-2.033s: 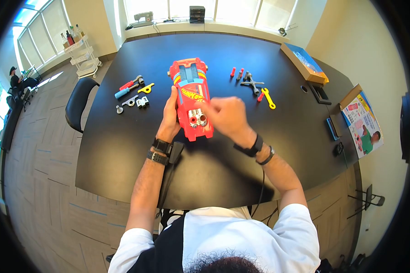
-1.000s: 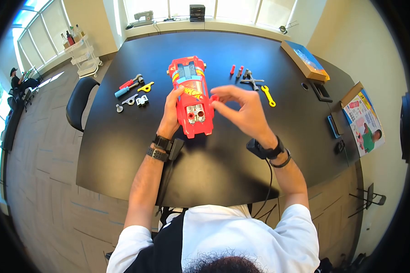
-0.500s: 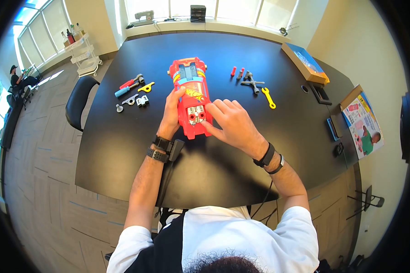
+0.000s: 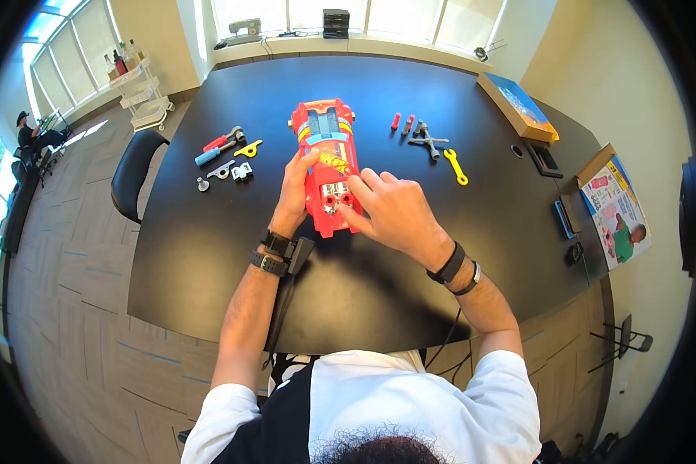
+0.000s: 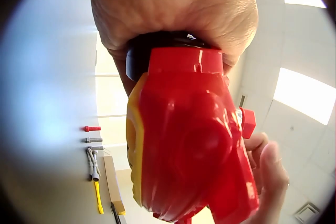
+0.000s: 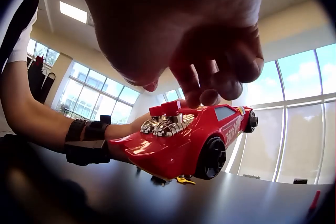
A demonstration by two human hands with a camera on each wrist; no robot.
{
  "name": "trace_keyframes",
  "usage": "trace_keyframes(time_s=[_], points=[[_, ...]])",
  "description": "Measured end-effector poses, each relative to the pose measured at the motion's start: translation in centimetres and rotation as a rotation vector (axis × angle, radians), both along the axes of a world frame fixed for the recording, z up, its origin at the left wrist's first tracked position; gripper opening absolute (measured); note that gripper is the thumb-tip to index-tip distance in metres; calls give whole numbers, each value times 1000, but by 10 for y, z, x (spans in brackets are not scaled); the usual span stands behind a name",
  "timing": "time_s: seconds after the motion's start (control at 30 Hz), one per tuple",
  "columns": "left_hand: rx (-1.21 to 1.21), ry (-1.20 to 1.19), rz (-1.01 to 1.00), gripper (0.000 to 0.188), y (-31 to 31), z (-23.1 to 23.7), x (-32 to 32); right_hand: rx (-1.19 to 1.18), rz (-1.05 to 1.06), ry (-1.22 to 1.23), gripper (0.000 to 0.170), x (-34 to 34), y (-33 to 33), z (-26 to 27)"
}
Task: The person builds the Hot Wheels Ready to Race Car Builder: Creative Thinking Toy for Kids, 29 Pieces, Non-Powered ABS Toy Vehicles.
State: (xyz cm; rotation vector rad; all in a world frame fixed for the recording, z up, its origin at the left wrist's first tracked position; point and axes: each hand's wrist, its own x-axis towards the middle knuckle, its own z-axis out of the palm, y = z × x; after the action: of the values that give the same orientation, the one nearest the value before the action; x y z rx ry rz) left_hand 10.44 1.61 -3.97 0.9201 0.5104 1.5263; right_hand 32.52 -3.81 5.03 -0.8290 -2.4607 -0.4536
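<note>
My left hand [image 4: 290, 197] grips a red toy car [image 4: 317, 220] by its side, holding it up over the dark table. Two red hex-headed bolts [image 6: 170, 108] stand side by side in the car's chrome engine [image 6: 165, 126]. The right hand [image 4: 400, 213] hovers at the car's right side, thumb tip beside the engine and fingers loosely bent over the hood. Nothing shows between the right thumb and fingers. In the left wrist view, the car's red underside [image 5: 184, 145] fills the middle and a red bolt head [image 5: 248, 123] sticks out near the right fingertips.
Left on the table [image 4: 209, 263] lie a hammer [image 4: 232, 139], a blue-handled screwdriver [image 4: 209, 158] and small yellow and grey parts. A grey cross wrench [image 4: 428, 142], yellow wrench [image 4: 456, 167] and several bolts lie right. Farther right are an open box [image 4: 518, 108] and printed packaging [image 4: 617, 209].
The right hand picked up a red bolt from beside the yellow wrench and brought it to the car. That bolt now sits in the second engine hole, and the hand has let go.
</note>
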Motion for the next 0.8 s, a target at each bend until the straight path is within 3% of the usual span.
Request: trace_keyframes(time_s=[0.13,0.2,0.23,0.3,0.4,0.5,0.63,0.7,0.8], points=[[9,28,-11,45,2,-2,-1,2,31,-43,32,0,10,-15],[17,39,13,44,1,0,0,-248,-164,-299,31,0,10,-9],[17,39,16,44,1,0,0,-248,-162,-300,31,-1,8,-6],[6,29,13,44,1,0,0,-38,34,-34,32,-4,3,-2],[18,44,10,44,1,0,0,-36,-28,-160,33,0,19,-27],[6,25,9,44,1,1,0,-93,8,-28,33,1,3,-4],[17,47,6,45,3,0,-1,-19,74,-69,32,1,15,-18],[3,76,6,45,4,-1,0,-192,-81,-229,31,3,17,-16],[-9,36,0,45,4,0,2,-22,64,-39,31,0,5,-1]])
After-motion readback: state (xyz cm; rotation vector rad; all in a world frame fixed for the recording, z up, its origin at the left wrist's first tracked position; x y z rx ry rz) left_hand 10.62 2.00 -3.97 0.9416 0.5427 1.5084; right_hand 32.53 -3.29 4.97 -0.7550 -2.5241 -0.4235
